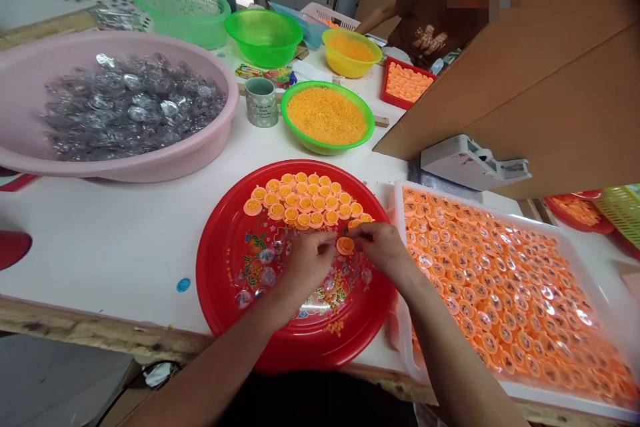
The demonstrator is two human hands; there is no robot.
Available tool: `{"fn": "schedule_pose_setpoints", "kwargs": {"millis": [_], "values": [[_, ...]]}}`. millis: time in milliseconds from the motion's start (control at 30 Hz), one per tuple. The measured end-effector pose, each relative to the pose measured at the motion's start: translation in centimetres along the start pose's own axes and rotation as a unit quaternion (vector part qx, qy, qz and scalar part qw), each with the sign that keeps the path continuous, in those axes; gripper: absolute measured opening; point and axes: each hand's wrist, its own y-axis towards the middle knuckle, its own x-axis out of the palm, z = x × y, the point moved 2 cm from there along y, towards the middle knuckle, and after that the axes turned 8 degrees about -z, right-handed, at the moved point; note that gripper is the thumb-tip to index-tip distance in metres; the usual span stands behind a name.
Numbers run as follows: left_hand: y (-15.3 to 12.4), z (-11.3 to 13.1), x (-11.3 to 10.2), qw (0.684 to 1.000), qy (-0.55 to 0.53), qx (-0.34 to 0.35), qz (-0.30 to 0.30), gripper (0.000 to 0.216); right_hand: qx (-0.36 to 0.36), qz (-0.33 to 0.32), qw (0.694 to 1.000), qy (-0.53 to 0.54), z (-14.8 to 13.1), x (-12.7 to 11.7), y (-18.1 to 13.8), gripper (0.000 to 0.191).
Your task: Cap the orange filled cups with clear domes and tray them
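My left hand [311, 259] is closed, its thumb and fingertips pinched at the left edge of a small round orange plastic cup [345, 246]. My right hand [384, 248] pinches at the cup's upper right edge, so the cup sits between both hands. Beneath them lies a round red tray [220, 240] with a printed floral middle. Rows of orange cups filled with yellow bits [305, 203] cover its far part. Clear plastic domes [269, 275] lie to the left of my hands, and loose yellow beads [334, 327] are scattered near the front.
A pink basin [227, 113] holds many clear domes. Behind the tray stand a green bowl of yellow beads [327, 115] and a mug [261, 103]. To the right, a white tray [400, 213] is full of orange pieces beside a cardboard sheet [540, 80]. Another person [430, 13] sits opposite.
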Motion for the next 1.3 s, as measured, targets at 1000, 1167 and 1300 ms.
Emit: {"fn": "schedule_pose_setpoints", "kwargs": {"millis": [1000,1167,1300], "values": [[-0.9,-0.4,0.0,0.860,0.498,0.084,-0.077,0.028,0.028,-0.044,0.992,-0.114,-0.5,6.3,-9.0,0.022],[0.2,1.5,1.6,0.862,0.482,0.130,-0.089,0.043,0.004,-0.019,0.994,-0.103,-0.2,7.3,-9.6,0.028],[1.6,1.9,2.2,0.879,0.436,0.158,-0.111,0.032,-0.031,-0.009,0.992,-0.121,0.1,7.8,-9.7,0.029]]}}
